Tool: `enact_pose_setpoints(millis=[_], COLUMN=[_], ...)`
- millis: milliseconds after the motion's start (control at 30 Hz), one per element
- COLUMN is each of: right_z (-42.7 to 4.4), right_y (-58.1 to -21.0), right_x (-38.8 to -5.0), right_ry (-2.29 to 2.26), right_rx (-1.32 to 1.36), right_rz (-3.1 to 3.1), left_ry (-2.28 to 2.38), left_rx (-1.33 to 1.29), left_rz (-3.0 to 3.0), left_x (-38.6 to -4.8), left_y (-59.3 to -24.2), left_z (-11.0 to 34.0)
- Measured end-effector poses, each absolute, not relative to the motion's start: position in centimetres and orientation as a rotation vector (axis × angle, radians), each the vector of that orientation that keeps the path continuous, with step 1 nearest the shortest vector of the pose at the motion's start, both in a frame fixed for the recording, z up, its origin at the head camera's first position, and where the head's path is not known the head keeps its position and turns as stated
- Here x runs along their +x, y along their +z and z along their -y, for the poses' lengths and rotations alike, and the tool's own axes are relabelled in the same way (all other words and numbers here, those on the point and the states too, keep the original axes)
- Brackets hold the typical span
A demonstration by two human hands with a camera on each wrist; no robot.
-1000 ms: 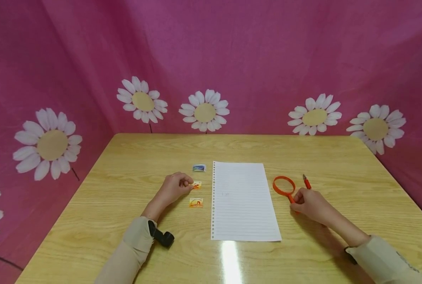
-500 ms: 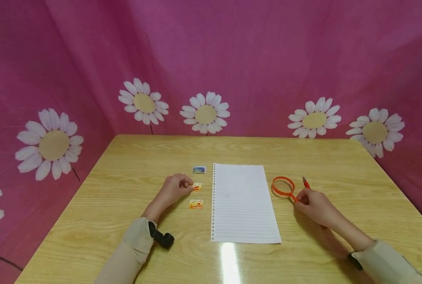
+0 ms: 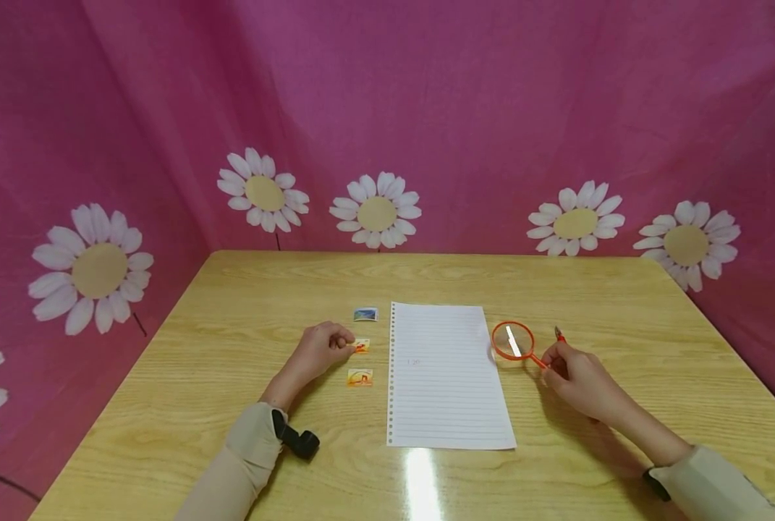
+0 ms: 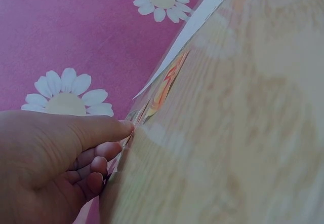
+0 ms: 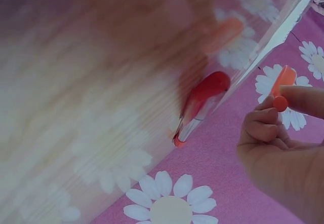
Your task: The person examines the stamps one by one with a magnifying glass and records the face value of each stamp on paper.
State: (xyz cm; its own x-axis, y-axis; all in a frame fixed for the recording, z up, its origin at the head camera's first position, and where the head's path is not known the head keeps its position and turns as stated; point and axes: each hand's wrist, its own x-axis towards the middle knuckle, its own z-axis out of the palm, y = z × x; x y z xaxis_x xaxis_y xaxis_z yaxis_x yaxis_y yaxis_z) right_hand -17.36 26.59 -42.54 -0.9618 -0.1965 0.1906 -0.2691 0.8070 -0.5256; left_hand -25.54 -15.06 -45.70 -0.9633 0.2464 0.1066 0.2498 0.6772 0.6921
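My left hand [image 3: 318, 353] rests on the table, thumb and forefinger pinching the left edge of the middle picture card [image 3: 362, 346]. The left wrist view shows that hand [image 4: 61, 158] with its other fingers curled; an orange card [image 4: 166, 89] lies beyond the thumb. By its handle, my right hand [image 3: 581, 378] grips a red magnifying glass [image 3: 513, 341], held tilted beside the paper's right edge, with a glare on the lens. In the right wrist view, thumb and fingers of the right hand [image 5: 283, 143] hold the orange handle [image 5: 280, 103].
A blue card [image 3: 365, 314] lies behind the middle one, a yellow card [image 3: 360, 378] in front. Lined paper [image 3: 449, 391] with faint writing lies between the hands. A red pen [image 3: 560, 336] sits partly hidden behind the right hand. Flowered pink cloth [image 3: 459, 130] surrounds the wooden table [image 3: 283, 286].
The magnifying glass has lifted and tilted in my right hand, its lens shifting left toward the paper. My left hand has stayed at the middle card.
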Motion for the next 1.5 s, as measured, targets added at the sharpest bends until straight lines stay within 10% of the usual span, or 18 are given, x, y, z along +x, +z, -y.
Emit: enact_pose_setpoints(millis=[1500], right_z=[-23.8], right_y=[-43.2], right_x=[-19.3], right_ry=[0.856], right_rx=[0.810], right_rz=[2.614], left_ry=[-1.210], left_rx=[-0.405], left_rz=[2.867], left_x=[-25.6], left_y=[-45.9], left_z=[15.1])
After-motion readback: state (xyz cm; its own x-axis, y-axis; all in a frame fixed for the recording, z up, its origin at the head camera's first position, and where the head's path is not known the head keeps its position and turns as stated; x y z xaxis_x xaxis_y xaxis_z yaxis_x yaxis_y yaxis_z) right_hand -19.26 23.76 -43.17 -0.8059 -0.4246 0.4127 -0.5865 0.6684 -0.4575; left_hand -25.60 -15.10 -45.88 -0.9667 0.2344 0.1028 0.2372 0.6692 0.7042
